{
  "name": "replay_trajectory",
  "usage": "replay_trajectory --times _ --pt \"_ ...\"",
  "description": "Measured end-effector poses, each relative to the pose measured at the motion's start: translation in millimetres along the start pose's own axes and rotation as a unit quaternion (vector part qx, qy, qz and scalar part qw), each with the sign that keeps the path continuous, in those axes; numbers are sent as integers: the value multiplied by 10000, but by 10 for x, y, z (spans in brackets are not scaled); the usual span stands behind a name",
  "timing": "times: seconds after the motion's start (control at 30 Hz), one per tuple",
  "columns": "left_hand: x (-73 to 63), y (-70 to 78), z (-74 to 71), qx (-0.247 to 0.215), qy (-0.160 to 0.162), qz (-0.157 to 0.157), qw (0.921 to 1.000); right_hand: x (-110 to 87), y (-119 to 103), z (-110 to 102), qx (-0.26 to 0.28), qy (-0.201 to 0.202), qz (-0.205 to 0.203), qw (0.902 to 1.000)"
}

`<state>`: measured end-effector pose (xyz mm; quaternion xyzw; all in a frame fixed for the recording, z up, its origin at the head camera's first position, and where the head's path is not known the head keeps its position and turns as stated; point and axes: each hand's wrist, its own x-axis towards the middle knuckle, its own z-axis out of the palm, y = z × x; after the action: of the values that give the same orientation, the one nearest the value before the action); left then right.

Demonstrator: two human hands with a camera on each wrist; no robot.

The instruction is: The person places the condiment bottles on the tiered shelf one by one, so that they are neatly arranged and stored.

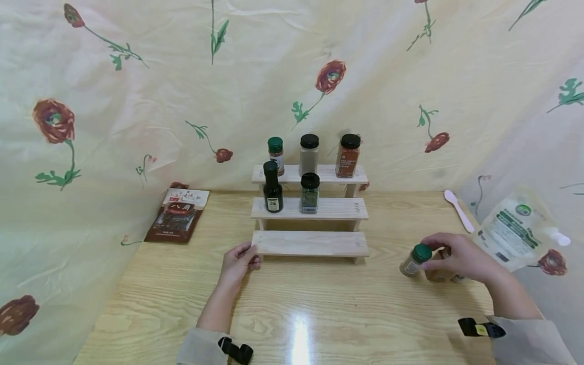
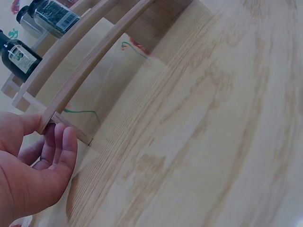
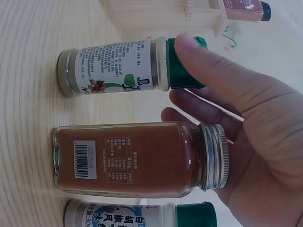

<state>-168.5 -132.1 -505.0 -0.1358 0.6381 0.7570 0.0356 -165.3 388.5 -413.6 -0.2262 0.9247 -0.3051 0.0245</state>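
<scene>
My left hand (image 1: 237,263) grips the left end of the lowest shelf of a three-step wooden rack (image 1: 310,243), thumb on top and fingers curled beneath. On the right, my right hand (image 1: 465,256) pinches the green cap of a glass spice jar (image 3: 113,68) between thumb and fingers. This jar stands close over the table, slightly tilted in the head view. Beside it, below the palm, is a square jar of reddish-brown powder (image 3: 128,161) with a silver lid. Another green-capped spice jar (image 3: 194,215) lies past that one, partly cut off by the right wrist view's edge.
The top shelf bears a green-capped jar (image 1: 276,157), a black-capped jar (image 1: 309,159) and a red spice jar (image 1: 348,159). A dark bottle (image 1: 273,192) and a herb jar (image 1: 309,197) stand mid-shelf. Around lie a brown packet (image 1: 175,218), white spoon (image 1: 458,210) and white pouch (image 1: 515,228).
</scene>
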Motion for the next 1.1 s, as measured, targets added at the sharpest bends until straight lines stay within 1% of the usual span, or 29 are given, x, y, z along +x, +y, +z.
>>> replay_trajectory --times 0.13,0.3,0.5,0.7,0.83,0.97,1.1 --pt "13 -11 -2 25 7 14 10000 -6 25 14 -121 177 -167 9996" --pt "27 -19 -5 45 7 27 10000 -4 25 38 -133 260 -237 9993" --pt "18 -11 0 50 2 24 10000 6 10 64 -235 416 -508 9976" --pt "-4 1 4 4 -21 27 10000 9 8 72 -195 549 -405 9975" --pt "-6 -3 1 -19 -43 69 10000 32 -12 75 -304 793 -311 9959" --pt "-10 2 2 13 -25 77 10000 79 -63 68 -493 1151 -324 9916" --pt "-15 7 10 25 -12 74 10000 138 -138 56 -503 1499 -342 9868"
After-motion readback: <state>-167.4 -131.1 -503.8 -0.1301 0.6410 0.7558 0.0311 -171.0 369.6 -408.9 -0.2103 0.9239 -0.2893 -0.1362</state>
